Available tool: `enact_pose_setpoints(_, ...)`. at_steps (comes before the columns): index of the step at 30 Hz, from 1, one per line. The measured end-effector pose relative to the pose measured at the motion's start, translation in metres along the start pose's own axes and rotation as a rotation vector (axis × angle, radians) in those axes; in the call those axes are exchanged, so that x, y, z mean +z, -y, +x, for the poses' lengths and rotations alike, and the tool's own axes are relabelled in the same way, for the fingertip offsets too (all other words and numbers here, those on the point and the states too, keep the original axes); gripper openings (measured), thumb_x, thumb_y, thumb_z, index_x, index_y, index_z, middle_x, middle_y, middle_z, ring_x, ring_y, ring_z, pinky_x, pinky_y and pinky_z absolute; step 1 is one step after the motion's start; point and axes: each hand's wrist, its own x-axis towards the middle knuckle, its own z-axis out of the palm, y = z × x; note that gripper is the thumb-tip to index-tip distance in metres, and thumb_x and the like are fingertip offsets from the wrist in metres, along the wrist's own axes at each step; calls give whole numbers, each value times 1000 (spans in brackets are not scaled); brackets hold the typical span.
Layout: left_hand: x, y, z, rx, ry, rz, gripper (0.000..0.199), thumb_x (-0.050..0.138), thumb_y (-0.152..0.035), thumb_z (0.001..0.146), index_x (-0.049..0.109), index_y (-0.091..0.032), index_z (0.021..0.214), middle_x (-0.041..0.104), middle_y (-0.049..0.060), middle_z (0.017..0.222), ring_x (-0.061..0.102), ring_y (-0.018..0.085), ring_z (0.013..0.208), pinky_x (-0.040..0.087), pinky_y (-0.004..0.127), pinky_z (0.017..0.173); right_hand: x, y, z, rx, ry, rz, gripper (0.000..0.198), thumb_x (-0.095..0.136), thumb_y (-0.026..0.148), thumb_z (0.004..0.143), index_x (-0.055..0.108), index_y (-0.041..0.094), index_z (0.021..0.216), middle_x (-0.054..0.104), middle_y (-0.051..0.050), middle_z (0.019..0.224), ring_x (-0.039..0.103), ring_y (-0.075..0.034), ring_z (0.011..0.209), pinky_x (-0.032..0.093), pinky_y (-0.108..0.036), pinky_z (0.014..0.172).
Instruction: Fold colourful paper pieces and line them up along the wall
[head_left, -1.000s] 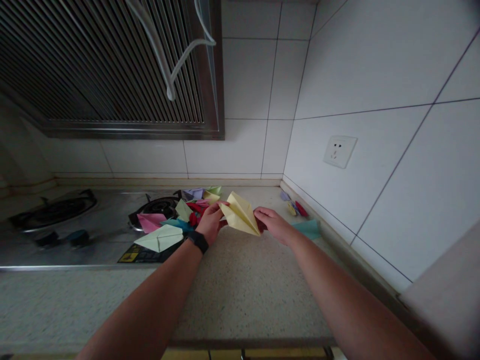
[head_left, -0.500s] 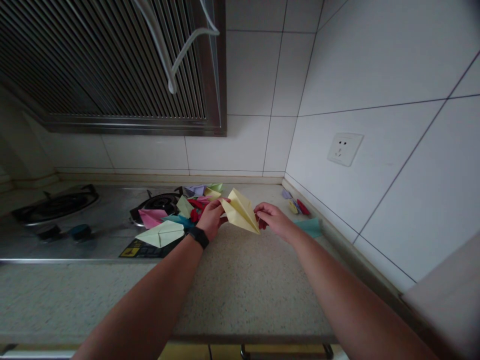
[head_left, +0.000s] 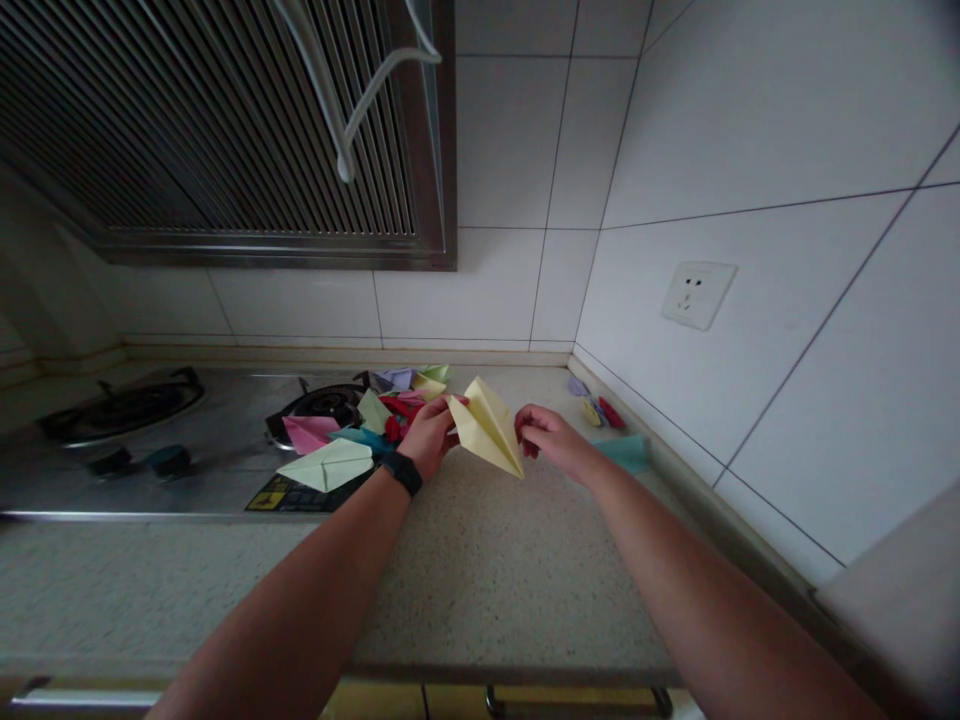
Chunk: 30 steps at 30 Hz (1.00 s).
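A pale yellow paper plane is in the air above the counter, its pointed end toward the lower right. My left hand, with a black band on the wrist, grips the plane by its left edge. Just right of the plane is my right hand, its fingers curled in; nothing shows in them, and they look slightly apart from the paper. Beyond my left hand lies a heap of folded paper, with a pale green paper plane, a pink folded piece and red pieces.
Left of the counter is a gas stove with two burners, under a range hood. Small folded pieces and a teal paper lie by the right wall. A socket is on that wall.
The yellow paper plane has tilted a little, its point lower. My right hand's fingers, earlier at the plane's edge, have drawn slightly away from it. The view has shifted slightly.
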Motion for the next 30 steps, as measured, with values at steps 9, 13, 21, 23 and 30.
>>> enact_pose_setpoints(9, -2, 0, 3, -2, -52, 45, 30, 73, -32, 64, 62, -18, 89, 65, 1, 78, 61, 11, 65, 47, 20, 56, 0, 4, -1, 14, 18, -18, 7, 52, 23, 79, 48, 19, 84, 59, 2, 74, 53, -9, 56, 40, -21, 51)
enact_pose_setpoints(13, -6, 2, 6, 15, -109, 76, 27, 71, -32, 64, 60, -18, 84, 64, 1, 79, 61, 11, 65, 46, 19, 55, 4, 8, -4, 17, 69, -99, 14, 52, 31, 84, 48, 20, 90, 59, 0, 81, 56, -10, 59, 43, -22, 53)
enact_pose_setpoints(21, -7, 3, 8, 28, -157, 123, 26, 68, -34, 66, 60, -16, 82, 65, 3, 77, 61, 11, 59, 46, 20, 52, 15, 11, -12, -136, 75, -493, 74, 74, 37, 66, 34, 25, 126, 51, -9, 120, 56, -12, 72, 46, -25, 59)
enact_pose_setpoints(23, -7, 3, 8, 18, -174, 146, 24, 68, -33, 66, 61, -17, 83, 65, 3, 76, 60, 11, 57, 45, 20, 50, 13, 11, -12, -165, 53, -560, 65, 72, 33, 70, 38, 24, 124, 52, -9, 119, 56, -12, 73, 46, -25, 61)
enact_pose_setpoints(30, -4, 0, 7, 25, -204, 169, 28, 70, -29, 66, 60, -18, 90, 61, 2, 77, 61, 12, 57, 46, 19, 45, 7, 10, -7, -156, -20, -713, 32, 61, 27, 78, 54, 23, 109, 62, -5, 103, 56, -11, 65, 41, -23, 58)
